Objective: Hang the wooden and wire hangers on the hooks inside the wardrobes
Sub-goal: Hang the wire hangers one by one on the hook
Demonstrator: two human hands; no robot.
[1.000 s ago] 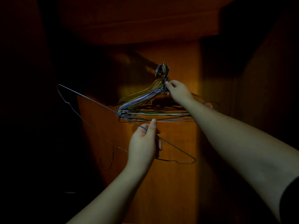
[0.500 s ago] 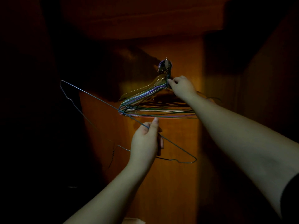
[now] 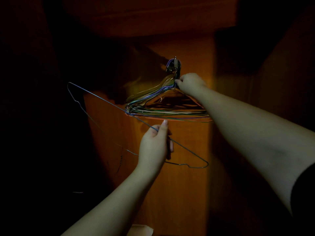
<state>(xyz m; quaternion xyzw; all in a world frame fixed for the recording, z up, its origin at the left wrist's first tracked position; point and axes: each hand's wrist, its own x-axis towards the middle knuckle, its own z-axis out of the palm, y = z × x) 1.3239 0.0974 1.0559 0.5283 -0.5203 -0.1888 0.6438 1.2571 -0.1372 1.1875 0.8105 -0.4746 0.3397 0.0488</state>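
A bundle of several coloured wire hangers point(image 3: 163, 111), with a wooden one among them, hangs from a metal hook point(image 3: 174, 64) on the wardrobe's back panel. My right hand point(image 3: 191, 83) pinches the hanger necks just below the hook. Lower down, my left hand point(image 3: 154, 144) grips a loose blue wire hanger point(image 3: 105, 102) by its long straight bar. That hanger lies tilted, its bar crossing in front of the bundle's left corner. Its hook end is lost in the dark at the lower left.
The orange-brown wooden back panel point(image 3: 180, 184) is lit only in the middle. A shelf or top board point(image 3: 153, 19) spans above the hook. Both sides of the wardrobe are too dark to read. A pale object point(image 3: 140, 229) shows at the bottom edge.
The hanging bundle has swung and its bottom bars now fan out lower, an orange bar showing. My right hand stays at the hanger necks; my left hand and the blue hanger barely moved.
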